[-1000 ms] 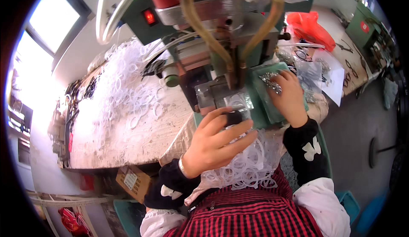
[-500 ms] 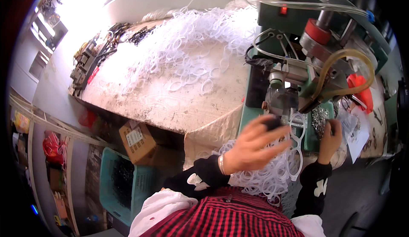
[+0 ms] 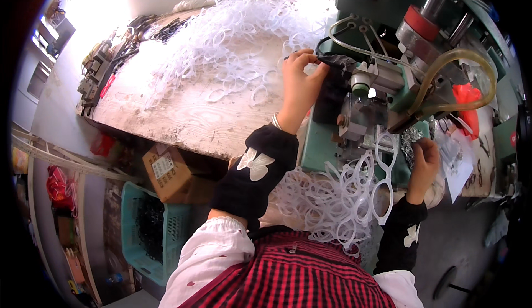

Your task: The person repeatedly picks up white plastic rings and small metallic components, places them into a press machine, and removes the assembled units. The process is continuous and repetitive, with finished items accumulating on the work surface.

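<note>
White in colour: noted one spectacle frame before the green machine, just left of right hand, well apart from left hand; found both curled (cannot tell whether holding anything).

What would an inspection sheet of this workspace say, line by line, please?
Surface: table worn, stained.
Job's things: white frames heaped on the table; one frame by the green press; metal bits in the tray.
Clutter: tools at the table's left end; red bag right of the press.
Grips: left grip at black wrap, contact unclear; right grip by the metal bits, hold unclear.
Cables: tan hose loops at the press.
Surroundings: carton, teal crate at lower left.
</note>
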`<state>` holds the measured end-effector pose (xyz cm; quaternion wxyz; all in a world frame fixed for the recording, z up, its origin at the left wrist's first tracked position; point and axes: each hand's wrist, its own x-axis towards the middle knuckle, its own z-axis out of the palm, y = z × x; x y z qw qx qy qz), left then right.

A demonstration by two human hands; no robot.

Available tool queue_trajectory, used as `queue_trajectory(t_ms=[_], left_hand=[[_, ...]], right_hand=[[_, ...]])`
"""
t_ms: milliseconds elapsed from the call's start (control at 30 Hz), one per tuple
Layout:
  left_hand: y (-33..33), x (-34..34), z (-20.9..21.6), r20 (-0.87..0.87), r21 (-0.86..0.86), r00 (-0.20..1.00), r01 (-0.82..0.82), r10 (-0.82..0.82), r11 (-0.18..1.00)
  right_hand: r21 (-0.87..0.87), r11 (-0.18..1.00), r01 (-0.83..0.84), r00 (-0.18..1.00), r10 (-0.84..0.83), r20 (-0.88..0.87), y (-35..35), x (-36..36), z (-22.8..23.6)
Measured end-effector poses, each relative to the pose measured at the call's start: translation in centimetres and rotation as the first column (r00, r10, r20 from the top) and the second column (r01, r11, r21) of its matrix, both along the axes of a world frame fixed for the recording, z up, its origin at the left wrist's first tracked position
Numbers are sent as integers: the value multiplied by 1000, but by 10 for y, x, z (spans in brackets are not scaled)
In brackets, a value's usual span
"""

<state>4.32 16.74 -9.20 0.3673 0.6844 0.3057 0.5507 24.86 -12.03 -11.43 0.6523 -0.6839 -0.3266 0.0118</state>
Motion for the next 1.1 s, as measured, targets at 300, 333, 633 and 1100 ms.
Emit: queue_trajectory(t_ms=[300,333,633,1100], left_hand=[[30,-109,-23,-323,249,899,-220,295,943],[38,-111,-26,-419,422,844,-147,336,895],[43,-104,-42,-654,571,715,251,248,782],[-107,-57,124,-91,539,950,300,-300,787]], right_hand=[[-194,958,212,976,-216,3,-74,-30,-1],[-205,961,184,983,-179,46,-69,-37,9],[75,973,-220,975,222,-23,46,-71,76],[551,789,-272,695,557,-455,50,-101,88]])
